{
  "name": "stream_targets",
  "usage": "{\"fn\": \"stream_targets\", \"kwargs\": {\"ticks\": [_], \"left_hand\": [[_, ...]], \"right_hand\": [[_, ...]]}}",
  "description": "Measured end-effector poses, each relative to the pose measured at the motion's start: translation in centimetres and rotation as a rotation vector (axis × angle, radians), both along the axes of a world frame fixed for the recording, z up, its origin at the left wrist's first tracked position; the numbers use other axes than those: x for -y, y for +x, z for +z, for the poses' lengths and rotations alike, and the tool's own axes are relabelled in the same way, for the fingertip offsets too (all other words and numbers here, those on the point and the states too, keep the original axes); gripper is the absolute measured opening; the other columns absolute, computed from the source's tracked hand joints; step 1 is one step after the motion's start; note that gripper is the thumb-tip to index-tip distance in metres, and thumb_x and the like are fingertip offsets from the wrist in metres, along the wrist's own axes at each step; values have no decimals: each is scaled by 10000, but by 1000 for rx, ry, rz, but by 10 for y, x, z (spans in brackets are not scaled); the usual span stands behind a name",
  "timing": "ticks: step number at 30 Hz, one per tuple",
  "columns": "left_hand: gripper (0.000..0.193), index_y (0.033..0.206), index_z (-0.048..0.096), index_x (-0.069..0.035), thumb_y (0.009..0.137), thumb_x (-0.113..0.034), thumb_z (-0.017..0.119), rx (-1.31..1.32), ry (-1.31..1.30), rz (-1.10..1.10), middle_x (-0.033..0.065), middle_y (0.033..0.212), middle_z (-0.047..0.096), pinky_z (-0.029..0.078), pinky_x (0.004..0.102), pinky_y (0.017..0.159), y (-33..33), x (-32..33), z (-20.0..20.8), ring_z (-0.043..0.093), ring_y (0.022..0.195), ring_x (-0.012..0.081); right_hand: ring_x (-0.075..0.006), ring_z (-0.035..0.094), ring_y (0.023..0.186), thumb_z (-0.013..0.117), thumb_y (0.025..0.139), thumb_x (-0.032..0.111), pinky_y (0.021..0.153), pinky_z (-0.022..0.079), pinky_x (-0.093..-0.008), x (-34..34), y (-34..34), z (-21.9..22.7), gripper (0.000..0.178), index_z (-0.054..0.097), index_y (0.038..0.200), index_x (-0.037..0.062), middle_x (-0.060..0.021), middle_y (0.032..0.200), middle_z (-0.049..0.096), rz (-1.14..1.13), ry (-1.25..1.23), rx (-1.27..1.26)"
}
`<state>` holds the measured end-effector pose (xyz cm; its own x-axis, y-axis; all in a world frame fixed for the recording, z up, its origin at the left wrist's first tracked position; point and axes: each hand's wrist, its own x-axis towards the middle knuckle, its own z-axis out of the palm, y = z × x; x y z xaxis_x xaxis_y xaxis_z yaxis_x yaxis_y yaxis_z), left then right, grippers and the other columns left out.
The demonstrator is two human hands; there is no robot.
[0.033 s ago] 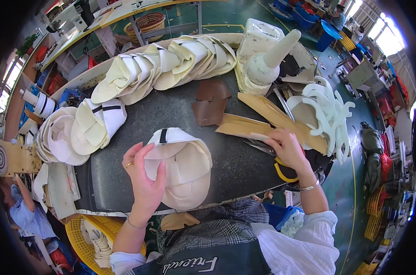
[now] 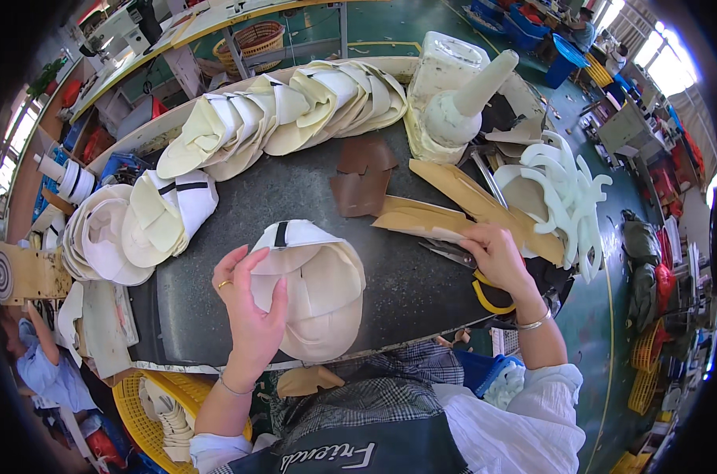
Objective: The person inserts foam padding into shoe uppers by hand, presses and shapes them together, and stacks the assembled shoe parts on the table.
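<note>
In front of me on the black worktop lies a cream and white shoe upper (image 2: 315,316) with a short black strip at its top edge. My left hand (image 2: 252,308) is at its left side, thumb and fingers spread in a curve, nothing gripped between them. My right hand (image 2: 497,261) pinches the right end of a tan folded sheet (image 2: 422,220). Just under that hand lie scissors (image 2: 452,253) with a yellow handle, their blades pointing left. Brown leather-like pieces (image 2: 364,175) rest beyond the sheet.
Rows of similar uppers (image 2: 216,130) line the worktop's far and left edges. A white post-shaped stand (image 2: 453,118) rises at the far right, near a pile of pale curved strips (image 2: 568,189). A yellow basket (image 2: 141,411) holds more pieces below left. Another person (image 2: 50,363) is at the left.
</note>
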<state>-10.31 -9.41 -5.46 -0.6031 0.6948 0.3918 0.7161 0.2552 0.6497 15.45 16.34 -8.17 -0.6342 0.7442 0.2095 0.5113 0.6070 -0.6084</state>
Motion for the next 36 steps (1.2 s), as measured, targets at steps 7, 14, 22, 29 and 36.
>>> {"fn": "stream_targets", "kwargs": {"ticks": [7,14,22,29,36], "left_hand": [[369,1140,569,-100,786,-52,665,-16,-3,-73,157,1280,391,297,436,1016,10,-12,4,341,1224,311],[402,1155,577,-88,774,-39,698,-5,141,-224,156,1194,511,389,382,944,17,-20,-3,487,1102,263],[323,1130,578,-3,824,36,672,1175,448,-522,91,1053,658,488,280,854,53,-60,23,617,954,131],[349,1151,587,8,814,26,675,871,672,-243,114,1087,641,431,334,943,58,-54,42,542,1086,176],[299,974,740,-197,681,-196,799,177,188,-463,6,1087,646,246,426,1017,51,-16,50,419,1155,275]], "right_hand": [[-143,584,584,744,739,99,543,437,-284,-1,1,7,115,711,780,-4,-103,686,653,-146,-203,-12],[-124,653,665,644,846,35,620,529,-227,3,2,38,87,686,871,-37,-79,734,673,-219,-475,-548],[-157,683,685,546,916,-3,609,566,-242,82,-36,65,112,621,946,-80,-105,775,673,264,-818,-344],[-132,681,702,521,933,7,596,542,-240,104,-45,75,52,538,919,-41,-106,752,670,505,-607,-359],[-107,610,499,606,882,19,445,456,-224,124,-66,77,103,514,838,2,-44,612,614,494,-468,-571]]}}
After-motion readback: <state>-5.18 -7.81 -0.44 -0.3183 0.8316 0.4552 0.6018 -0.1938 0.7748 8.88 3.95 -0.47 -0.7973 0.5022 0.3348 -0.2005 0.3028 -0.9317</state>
